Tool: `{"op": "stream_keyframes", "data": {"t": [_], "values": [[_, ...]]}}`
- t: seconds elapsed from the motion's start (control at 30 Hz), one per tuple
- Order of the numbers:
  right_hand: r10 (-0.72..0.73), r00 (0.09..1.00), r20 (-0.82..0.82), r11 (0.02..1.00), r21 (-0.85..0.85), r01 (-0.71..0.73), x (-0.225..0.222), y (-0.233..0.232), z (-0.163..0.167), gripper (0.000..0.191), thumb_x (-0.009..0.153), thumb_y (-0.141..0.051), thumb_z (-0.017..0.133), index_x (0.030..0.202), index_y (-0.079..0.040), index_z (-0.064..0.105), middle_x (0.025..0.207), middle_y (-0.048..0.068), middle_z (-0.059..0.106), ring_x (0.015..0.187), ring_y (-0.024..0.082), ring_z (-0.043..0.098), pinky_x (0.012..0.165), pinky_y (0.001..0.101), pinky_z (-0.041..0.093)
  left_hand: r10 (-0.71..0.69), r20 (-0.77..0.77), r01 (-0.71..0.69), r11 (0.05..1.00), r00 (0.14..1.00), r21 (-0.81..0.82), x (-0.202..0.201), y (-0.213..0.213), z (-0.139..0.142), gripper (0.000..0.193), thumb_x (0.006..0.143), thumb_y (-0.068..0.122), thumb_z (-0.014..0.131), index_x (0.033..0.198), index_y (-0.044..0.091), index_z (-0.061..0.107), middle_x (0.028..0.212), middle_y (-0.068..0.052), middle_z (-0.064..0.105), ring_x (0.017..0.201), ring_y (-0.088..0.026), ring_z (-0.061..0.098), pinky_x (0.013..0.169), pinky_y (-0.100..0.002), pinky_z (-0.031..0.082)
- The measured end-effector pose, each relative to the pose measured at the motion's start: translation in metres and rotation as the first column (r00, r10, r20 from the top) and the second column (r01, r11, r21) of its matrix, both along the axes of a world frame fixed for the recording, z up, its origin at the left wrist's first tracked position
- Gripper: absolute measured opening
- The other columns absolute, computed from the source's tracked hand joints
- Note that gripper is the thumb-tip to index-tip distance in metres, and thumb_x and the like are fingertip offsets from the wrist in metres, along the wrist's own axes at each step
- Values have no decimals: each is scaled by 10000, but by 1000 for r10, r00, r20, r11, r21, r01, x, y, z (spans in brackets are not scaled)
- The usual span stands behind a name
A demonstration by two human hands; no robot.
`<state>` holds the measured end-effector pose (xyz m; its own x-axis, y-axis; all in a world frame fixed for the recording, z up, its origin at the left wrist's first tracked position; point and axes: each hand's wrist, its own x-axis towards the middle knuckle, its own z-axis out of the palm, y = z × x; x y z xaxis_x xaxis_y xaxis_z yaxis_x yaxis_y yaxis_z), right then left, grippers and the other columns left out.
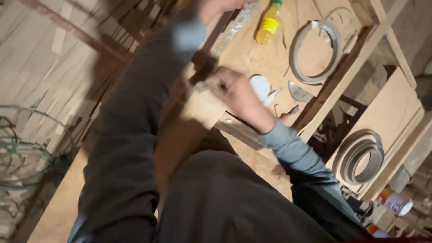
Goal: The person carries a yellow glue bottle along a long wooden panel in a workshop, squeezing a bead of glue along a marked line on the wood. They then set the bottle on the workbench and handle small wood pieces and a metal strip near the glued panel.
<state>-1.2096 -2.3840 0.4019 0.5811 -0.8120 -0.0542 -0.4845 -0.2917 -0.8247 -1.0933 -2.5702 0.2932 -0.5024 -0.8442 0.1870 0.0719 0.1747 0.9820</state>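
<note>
Pale wood, a long board (193,121), runs under the right hand (234,90), which lies curled on the board's far end with its knuckles up; the blur hides whether the fingers clamp the board or something small, so I cannot tell how tight that grip is. The board reaches back from the hand toward the person's body, over the dusty workbench (252,54). Just beyond the right hand, on its thumb side, sits a round white lid (260,85) with a small white tube (272,95) beside it, and a little further off a toothed saw disc (298,92). Near the wrist lies a small red-tipped tool (288,112). The left hand (220,5) is up at the top edge of the view, mostly cut off, touching or close to a clear plastic bottle (234,27); its grip cannot be made out. To the right of that hand stands a yellow bottle with a green cap (268,22), and further right a grey coil of edge banding (315,51). A second grey coil (362,155) rests on a lower shelf, well apart from both hands
</note>
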Motion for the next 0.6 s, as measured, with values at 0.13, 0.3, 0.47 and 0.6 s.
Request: {"op": "stream_keyframes", "data": {"t": [0.13, 0.3, 0.47, 0.6], "values": [[187, 971, -147, 982, 9, -187, 49, 46, -8, 174, 851, -6, 646, 1002, -72, 702, 1008, 117, 656, 994, 331, 649, 882, 409, 533, 13, 45, -13, 1000, 999, 14, -8, 3, 11, 223, 1029, 247, 703, 1096, 39, 749, 939, -16, 728, 852, -94, 670, 738, -280, 539], [228, 973, -45, 934, -272, -232, 65, 63, -26, 214, 879, -37, 627, 1088, -20, 670, 1102, 168, 660, 1099, 379, 625, 973, 463, 511, 24, -44, -22, 998, 999, 55, 9, 14, 20, 222, 1011, 256, 710, 1071, 45, 748, 904, -11, 724, 819, -90, 666, 709, -284, 535], [27, 951, -307, 956, -272, -115, 45, 16, -12, 195, 928, -70, 707, 1104, 9, 678, 1007, 209, 654, 947, 400, 645, 815, 466, 537, 66, 18, -66, 997, 998, 31, 6, 11, 21, 222, 994, 264, 717, 1045, 51, 747, 869, -5, 719, 785, -85, 662, 681, -288, 530], [-77, 947, -311, 970, -243, -1, 26, -13, 4, 153, 934, -94, 730, 1060, -24, 678, 1001, 189, 663, 876, 370, 671, 772, 446, 563, 88, 69, -91, 995, 994, 32, -5, 1, 16, 222, 979, 271, 723, 1025, 55, 746, 841, 0, 715, 759, -82, 658, 659, -291, 526]]}}
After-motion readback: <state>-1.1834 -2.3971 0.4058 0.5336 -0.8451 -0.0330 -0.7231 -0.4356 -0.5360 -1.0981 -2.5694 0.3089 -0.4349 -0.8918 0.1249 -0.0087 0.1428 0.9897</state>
